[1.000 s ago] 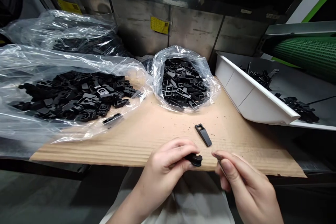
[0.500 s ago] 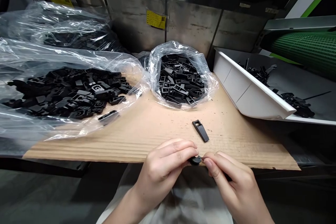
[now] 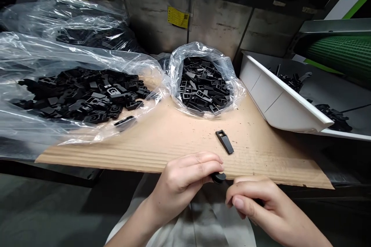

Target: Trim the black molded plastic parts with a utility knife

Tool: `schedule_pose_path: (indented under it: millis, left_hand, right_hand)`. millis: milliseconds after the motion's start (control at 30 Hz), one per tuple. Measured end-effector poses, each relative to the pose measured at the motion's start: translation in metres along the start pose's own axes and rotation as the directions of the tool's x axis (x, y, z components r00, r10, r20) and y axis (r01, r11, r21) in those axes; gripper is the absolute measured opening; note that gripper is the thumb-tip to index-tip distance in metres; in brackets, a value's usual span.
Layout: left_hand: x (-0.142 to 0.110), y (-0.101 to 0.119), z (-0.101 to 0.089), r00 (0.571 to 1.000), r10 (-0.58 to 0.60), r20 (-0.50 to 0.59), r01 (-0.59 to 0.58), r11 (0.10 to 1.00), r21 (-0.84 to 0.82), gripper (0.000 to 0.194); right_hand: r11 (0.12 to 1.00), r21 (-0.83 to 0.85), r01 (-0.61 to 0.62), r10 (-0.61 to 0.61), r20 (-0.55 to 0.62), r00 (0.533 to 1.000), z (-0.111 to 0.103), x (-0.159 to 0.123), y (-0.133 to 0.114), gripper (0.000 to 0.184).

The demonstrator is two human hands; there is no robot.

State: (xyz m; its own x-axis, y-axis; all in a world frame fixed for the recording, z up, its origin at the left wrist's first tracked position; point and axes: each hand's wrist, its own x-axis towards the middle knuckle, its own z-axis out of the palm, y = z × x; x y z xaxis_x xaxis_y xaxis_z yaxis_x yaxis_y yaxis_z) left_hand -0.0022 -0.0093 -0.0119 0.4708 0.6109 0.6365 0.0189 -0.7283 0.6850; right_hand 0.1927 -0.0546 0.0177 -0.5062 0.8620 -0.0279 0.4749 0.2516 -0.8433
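Note:
My left hand [image 3: 185, 179] is closed around a small black plastic part [image 3: 218, 178], whose rounded end sticks out past the fingertips. Close to the right of that end is my right hand [image 3: 255, 200], its thumb and curled fingers pressed together. A thin, blade-like tool was visible in its grip earlier; now the fingers almost wholly hide it. On the cardboard [image 3: 179, 139] just beyond both hands lies a single black wedge-shaped clip [image 3: 224, 142] with a square hole at its wider end.
An open plastic bag of black clips [image 3: 204, 85] stands ahead. To the left, a larger clear bag spills black blocky parts [image 3: 87, 96]. At right, a white bin [image 3: 278, 104] holds dark pieces beside a green mesh roll [image 3: 342, 54]. Metal panels [image 3: 218, 27] close off the back.
My right hand came in to the black part's rounded end, then moved down and slightly right with its fingers curling more. My left hand keeps hold of the part. The view has shifted slightly.

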Motion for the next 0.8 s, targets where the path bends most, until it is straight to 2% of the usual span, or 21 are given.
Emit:
schedule_pose_path:
  millis: [100,200,233,300,367,433,533,667,800]
  left_hand:
    - [0.002,0.002,-0.001,0.999,-0.04,0.0,0.04,0.999,0.008,0.022]
    - [0.005,0.007,-0.001,0.984,-0.177,-0.002,0.177,0.984,0.01,0.016]
    - [0.006,0.009,-0.001,0.974,-0.227,-0.003,0.227,0.974,0.013,0.018]
    - [0.007,0.011,0.0,0.95,-0.311,-0.002,0.311,0.95,0.026,0.027]
    - [0.007,0.012,0.002,0.93,-0.369,-0.003,0.369,0.929,0.038,0.031]
    - [0.008,0.012,0.004,0.913,-0.409,-0.003,0.408,0.912,0.043,0.031]
    - [0.01,0.013,0.006,0.902,-0.431,-0.014,0.431,0.901,0.05,0.032]
    - [0.011,0.014,0.008,0.911,-0.412,-0.032,0.413,0.907,0.08,0.032]
    - [0.01,0.013,0.01,0.921,-0.386,-0.05,0.389,0.913,0.125,0.031]
  right_hand:
    - [0.997,-0.073,0.008,-0.016,-0.106,0.994,0.006,-0.004,0.005,0.021]
    - [0.978,-0.181,0.103,-0.146,-0.244,0.959,0.012,-0.007,0.009,0.014]
    - [0.958,-0.248,0.144,-0.217,-0.3,0.929,0.013,-0.007,0.01,0.014]
    - [0.889,-0.41,0.207,-0.379,-0.401,0.834,0.016,-0.006,0.012,0.02]
    - [0.822,-0.53,0.209,-0.484,-0.457,0.746,0.019,-0.003,0.013,0.024]
    - [0.785,-0.585,0.202,-0.533,-0.473,0.701,0.021,0.001,0.014,0.023]
    - [0.769,-0.618,0.166,-0.534,-0.477,0.698,0.026,0.007,0.012,0.022]
    - [0.776,-0.625,0.085,-0.474,-0.49,0.731,0.03,0.01,0.01,0.022]
    - [0.803,-0.591,0.077,-0.435,-0.493,0.754,0.028,0.01,0.009,0.02]
